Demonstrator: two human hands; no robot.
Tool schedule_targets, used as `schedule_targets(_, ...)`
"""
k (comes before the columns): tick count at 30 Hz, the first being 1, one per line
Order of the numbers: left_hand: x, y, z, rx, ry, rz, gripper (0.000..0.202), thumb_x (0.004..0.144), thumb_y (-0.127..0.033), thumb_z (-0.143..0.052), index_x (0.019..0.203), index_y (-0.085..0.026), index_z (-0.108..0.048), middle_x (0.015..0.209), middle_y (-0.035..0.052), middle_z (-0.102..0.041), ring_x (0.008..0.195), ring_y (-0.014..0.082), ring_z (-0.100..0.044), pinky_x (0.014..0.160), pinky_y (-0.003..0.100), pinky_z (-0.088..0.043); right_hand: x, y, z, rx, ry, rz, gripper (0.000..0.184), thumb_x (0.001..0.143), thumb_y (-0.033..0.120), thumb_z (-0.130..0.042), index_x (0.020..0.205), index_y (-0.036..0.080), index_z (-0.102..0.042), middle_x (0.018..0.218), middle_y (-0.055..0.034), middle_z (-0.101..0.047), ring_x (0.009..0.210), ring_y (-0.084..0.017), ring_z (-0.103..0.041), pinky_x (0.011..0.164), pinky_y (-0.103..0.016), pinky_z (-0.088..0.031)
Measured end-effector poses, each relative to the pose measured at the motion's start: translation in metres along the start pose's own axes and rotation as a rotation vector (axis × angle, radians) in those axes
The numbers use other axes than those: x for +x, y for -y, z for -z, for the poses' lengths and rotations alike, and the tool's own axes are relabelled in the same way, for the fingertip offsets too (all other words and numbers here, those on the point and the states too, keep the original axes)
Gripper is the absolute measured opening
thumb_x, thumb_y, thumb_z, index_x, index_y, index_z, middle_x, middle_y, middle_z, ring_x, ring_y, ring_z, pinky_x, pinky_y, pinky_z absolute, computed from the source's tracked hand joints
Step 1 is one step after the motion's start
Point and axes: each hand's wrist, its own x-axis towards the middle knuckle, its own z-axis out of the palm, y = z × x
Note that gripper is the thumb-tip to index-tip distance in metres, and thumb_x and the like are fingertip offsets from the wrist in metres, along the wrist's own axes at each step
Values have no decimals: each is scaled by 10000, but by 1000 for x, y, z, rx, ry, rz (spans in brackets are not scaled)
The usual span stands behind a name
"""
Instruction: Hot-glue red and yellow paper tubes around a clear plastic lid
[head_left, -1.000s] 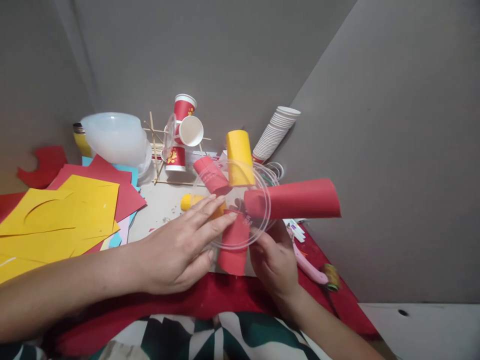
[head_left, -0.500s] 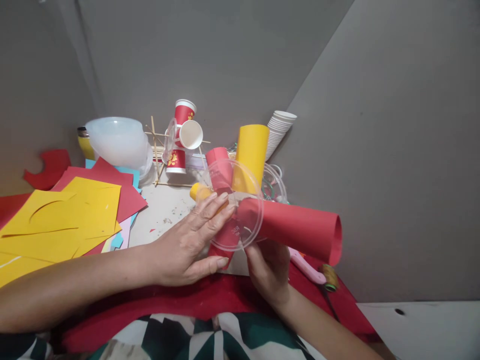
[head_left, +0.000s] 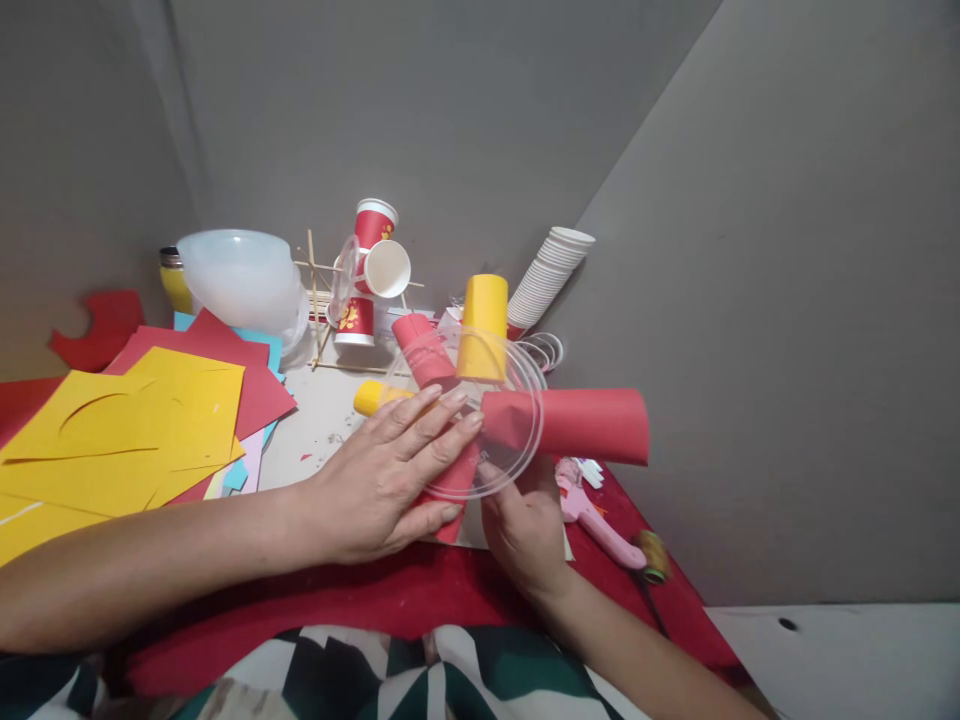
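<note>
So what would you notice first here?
The wheel of red and yellow paper tubes under a clear lid, in the middle. The left hand lies flat on it and the right hand grips its lower edge. Yellow paper lies at the left.

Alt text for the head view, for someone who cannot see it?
Two bare hands hold a clear plastic lid with red and yellow paper rolls fanned out behind it: the left hand lies flat on it, the right hand grips its lower edge. Coloured paper sheets, a stack of paper cups and a pink tool lie around.
</note>
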Motion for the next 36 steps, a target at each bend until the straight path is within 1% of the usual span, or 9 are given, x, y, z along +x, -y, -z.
schedule_targets(3, 2, -1, 0, 8, -5, 17, 777, 1042, -479, -513, 1677, -159, -200, 1738, 160, -289, 1630, 340, -197, 1300, 528, -267, 3, 6, -1, 13, 50, -1, 382, 944, 356, -675, 1314, 266, -692, 1367, -112, -723, 1250, -300, -695, 1122, -527, -532)
schedule_targets(7, 5, -1, 5, -61, -44, 15, 796, 1019, -601, -509, 1638, -146, -299, 1709, 189, -343, 1617, 346, -241, 1292, 545, -279, 4, 16, -4, 210, 107, -138, 252, 934, 364, -684, 1175, 325, -745, 1334, -65, -740, 1306, -304, -659, 1178, -540, -477)
schedule_targets(11, 6, 1, 8, -71, -54, -16, 830, 1012, -691, -442, 1606, -118, -354, 1689, 233, -359, 1607, 362, -269, 1289, 555, -284, 4, 24, -12, 353, 148, -262, 314, 946, 406, -647, 1236, 314, -724, 1271, -80, -765, 1233, -317, -702, 1041, -524, -582)
schedule_targets(13, 6, 3, 8, -76, -65, -32, 811, 1022, -674, -435, 1593, -101, -374, 1675, 254, -367, 1594, 363, -297, 1283, 549, -300, 4, 27, -15, 448, 109, -340, 379, 885, 404, -704, 1248, 295, -711, 1288, -84, -759, 1199, -317, -714, 984, -500, -609)
schedule_targets(17, 6, 8, 11, -92, -73, -33, 707, 1047, -575, -446, 1574, -106, -403, 1644, 254, -409, 1568, 348, -349, 1271, 557, -320, 7, 30, -19, 545, 79, -439, 471, 792, 383, -753, 1250, 293, -686, 1296, -60, -755, 1205, -289, -706, 982, -459, -600)
schedule_targets(24, 8, 17, 22, -96, -7, 30, 525, 1046, -386, -445, 1490, -108, -489, 1573, 203, -539, 1509, 313, -456, 1270, 559, -325, 14, 22, -19, 609, 103, -559, 408, 717, 300, -757, 1118, 298, -684, 1122, -2, -790, 1120, -267, -733, 967, -457, -593)
schedule_targets(29, 11, 24, 25, -11, 17, -58, 481, 1079, -413, -407, 1425, -126, -579, 1576, 200, -541, 1485, 317, -488, 1251, 558, -354, 17, 22, -18, 633, 95, -581, 375, 704, 281, -761, 1069, 298, -675, 1093, 7, -796, 1108, -267, -734, 951, -455, -599)
schedule_targets(32, 11, 27, 27, 44, 32, -94, 482, 1081, -391, -410, 1451, -129, -575, 1597, 197, -518, 1481, 323, -491, 1241, 553, -368, 17, 23, -18, 666, 113, -588, 385, 703, 286, -766, 1076, 302, -676, 1107, 7, -796, 1104, -267, -737, 939, -450, -603)
schedule_targets(36, 11, 28, 32, 85, 83, -80, 486, 1084, -374, -412, 1497, -160, -551, 1624, 172, -492, 1507, 319, -460, 1272, 565, -316, 18, 24, -17, 673, 118, -612, 410, 699, 308, -768, 1095, 307, -662, 1101, 9, -796, 1079, -270, -745, 912, -449, -611)
